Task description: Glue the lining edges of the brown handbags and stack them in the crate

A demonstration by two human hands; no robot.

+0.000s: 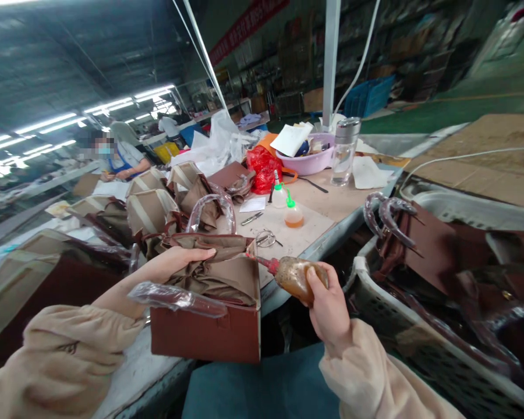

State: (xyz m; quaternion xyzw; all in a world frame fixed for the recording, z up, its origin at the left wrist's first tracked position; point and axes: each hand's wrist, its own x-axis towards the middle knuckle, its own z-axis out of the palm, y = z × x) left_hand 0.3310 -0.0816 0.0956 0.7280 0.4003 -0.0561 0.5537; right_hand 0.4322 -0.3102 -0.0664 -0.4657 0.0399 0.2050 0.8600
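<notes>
A brown handbag [205,331] with a tan lining rests at the table's front edge, its mouth gaping toward me. My left hand [186,257] grips the bag's upper part, thumb stretched along the lining and the other fingers hidden. In my right hand [329,305] is a squeeze bottle [294,278] of amber liquid, lying sideways. Its red nozzle points left, with the tip at the bag's right edge; whether they touch I cannot tell. A plastic-wrapped handle [179,298] hangs over the bag's near side, and another wrapped handle [213,210] stands up behind.
Several unfinished bags [151,209] crowd the left. Beyond my right hand are a green-capped bottle [294,216], scissors [266,237], a clear flask [344,154] and a pink basin [308,157]. A plastic crate [364,279] of bags stands right. A co-worker [124,160] sits far left.
</notes>
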